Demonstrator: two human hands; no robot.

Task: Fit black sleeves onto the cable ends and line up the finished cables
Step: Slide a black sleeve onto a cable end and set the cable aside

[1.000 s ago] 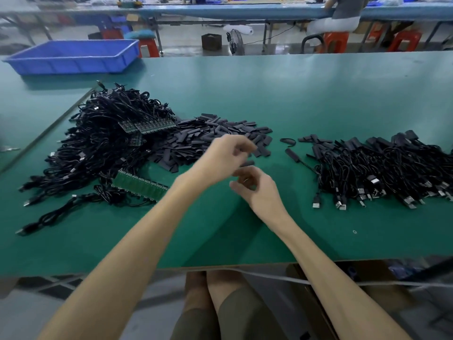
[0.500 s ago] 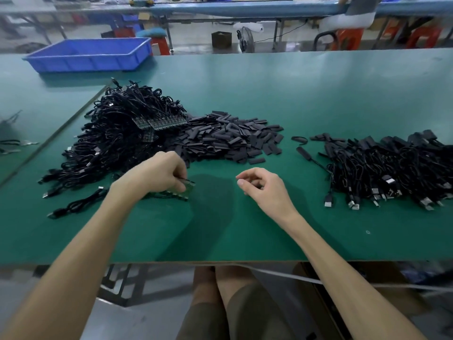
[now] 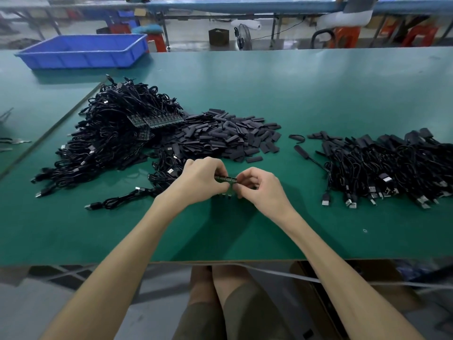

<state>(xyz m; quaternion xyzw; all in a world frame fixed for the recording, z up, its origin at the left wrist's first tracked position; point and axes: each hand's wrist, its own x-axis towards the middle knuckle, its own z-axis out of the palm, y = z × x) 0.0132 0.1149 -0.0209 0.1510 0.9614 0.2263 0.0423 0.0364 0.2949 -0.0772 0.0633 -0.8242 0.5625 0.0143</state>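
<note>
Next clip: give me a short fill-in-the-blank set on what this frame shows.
1. The left hand and the right hand together hold a small ____ circuit strip.
2. The black sleeves lie ____ the left cable pile and the right cable pile.
3. The tray at far left is coloured ____.

Missing words: green; between; blue.

The wide green-topped table (image 3: 318, 99) carries a tangled heap of black cables (image 3: 110, 143) at left, a pile of short flat black sleeves (image 3: 228, 136) touching it in the middle, a lower spread of black cables (image 3: 387, 165) at right, and a shallow blue plastic tray (image 3: 83, 51) far left.
</note>
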